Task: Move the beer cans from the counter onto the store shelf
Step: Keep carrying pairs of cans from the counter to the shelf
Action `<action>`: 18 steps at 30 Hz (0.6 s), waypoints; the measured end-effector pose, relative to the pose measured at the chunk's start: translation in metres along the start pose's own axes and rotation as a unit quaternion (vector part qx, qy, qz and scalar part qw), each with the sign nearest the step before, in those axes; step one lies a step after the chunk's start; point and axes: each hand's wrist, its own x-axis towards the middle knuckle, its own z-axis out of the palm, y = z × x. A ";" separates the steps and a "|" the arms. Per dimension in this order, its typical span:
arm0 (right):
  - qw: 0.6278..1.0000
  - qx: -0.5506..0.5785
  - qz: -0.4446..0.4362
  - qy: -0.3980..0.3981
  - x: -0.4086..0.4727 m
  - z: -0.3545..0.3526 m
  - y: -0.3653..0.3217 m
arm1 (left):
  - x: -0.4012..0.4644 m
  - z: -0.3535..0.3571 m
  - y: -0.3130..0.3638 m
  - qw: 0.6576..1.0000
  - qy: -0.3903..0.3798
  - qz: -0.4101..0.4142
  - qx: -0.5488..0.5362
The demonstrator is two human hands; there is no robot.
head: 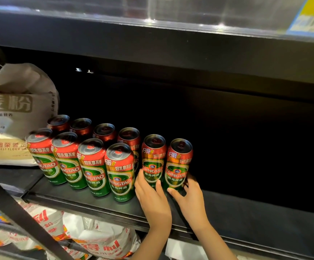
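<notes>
Both hands were on the shelf (pixel 88 200): left hand (pixel 152 196) curled round one upright can (pixel 153 160), right hand (pixel 190 196) round the can just right of it (pixel 178 164) (long axes vertical), both right of the stocked rows (pixel 88 158), open shelf farther right.

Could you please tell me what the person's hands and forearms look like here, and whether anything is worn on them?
Both the left hand and the right hand are bare: no gloves, rings, watch or bracelet show. The forearms are bare too, with no sleeve visible down to the picture's lower edge. The fingers are slim, and the nails appear short and unpainted.
</notes>
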 end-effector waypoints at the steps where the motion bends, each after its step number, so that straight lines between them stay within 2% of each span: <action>1: 1.000 -0.006 0.001 0.001 0.001 0.001 0.001 | 0.000 0.001 0.000 1.000 0.000 0.001 0.001; 14: 0.999 -0.034 0.003 0.011 0.004 0.001 -0.001 | 0.001 0.002 -0.005 0.999 -0.015 0.042 0.001; 18: 0.999 -0.031 0.008 0.006 0.003 -0.001 -0.003 | -0.004 -0.005 -0.005 0.998 -0.050 0.045 0.000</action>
